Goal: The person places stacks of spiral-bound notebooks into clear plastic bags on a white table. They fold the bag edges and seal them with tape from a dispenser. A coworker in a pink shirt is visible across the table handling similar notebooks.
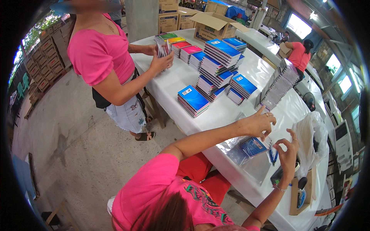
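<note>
A blue-covered spiral notebook (253,146) lies at the near table edge in front of me, with clear plastic around it. My left hand (257,124) is over its far side, fingers apart and bent downward; I see nothing gripped in them. To the notebook's right, my right hand (286,150) has thumb and forefinger curled together in a pinch, the other fingers raised. Whatever sits in that pinch is too small or too clear to make out. Blue pens (273,156) rest beside the notebook. Clear plastic sheets (239,154) spread along the table edge.
Notebook stacks (192,101) stand on the white table (169,86), with a tall plastic-wrapped stack (278,86) beyond my left hand. Right are a plastic bag (310,140) and small carton (296,196). A co-worker (102,57) holds notebooks at left; an open box (213,31) stands far back.
</note>
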Available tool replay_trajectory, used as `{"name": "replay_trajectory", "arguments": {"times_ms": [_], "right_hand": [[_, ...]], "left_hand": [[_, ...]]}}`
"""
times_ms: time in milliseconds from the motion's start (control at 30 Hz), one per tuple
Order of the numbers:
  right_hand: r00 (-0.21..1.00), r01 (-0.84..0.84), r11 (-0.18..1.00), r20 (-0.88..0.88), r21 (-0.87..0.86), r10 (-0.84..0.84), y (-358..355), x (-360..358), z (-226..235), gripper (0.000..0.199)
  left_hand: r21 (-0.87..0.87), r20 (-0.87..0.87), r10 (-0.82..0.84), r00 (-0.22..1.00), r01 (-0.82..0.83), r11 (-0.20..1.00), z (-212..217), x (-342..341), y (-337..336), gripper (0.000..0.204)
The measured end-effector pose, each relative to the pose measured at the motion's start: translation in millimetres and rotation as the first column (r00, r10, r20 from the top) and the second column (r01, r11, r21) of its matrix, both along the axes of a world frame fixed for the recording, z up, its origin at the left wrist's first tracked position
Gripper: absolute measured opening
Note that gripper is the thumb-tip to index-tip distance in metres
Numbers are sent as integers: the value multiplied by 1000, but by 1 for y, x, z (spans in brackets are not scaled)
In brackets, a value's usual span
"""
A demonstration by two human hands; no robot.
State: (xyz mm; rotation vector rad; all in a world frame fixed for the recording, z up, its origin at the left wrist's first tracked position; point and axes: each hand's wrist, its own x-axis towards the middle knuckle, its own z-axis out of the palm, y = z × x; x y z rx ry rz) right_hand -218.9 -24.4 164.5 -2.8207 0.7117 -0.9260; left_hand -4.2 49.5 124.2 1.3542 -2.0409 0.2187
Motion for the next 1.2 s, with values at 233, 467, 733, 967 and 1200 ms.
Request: {"name": "replay_trajectory", "arguments": {"times_ms": [233, 467, 733, 967, 1200], "right_hand": [[933, -3, 984, 354, 181, -62, 5, -17, -2, 12], [955, -4, 918, 274, 397, -114, -12, -40, -90, 13], [928, -71, 791, 331, 607, -171, -3, -25, -126, 69], [927, -65, 821, 339, 567, -161, 0, -15, -132, 81], [904, -57, 825, 380, 563, -197, 9, -21, -127, 83]], "left_hand": [[-2, -409, -136, 902, 148, 989, 18, 0, 24, 20], [23, -636, 18, 772, -5, 1000, -61, -1, 35, 53], [18, -840, 80, 537, -119, 993, -114, -41, 19, 95], [-102, -821, 21, 571, -183, 978, -121, -53, 1, 89], [-102, -852, 10, 523, -185, 977, -123, -56, -6, 83]]}}
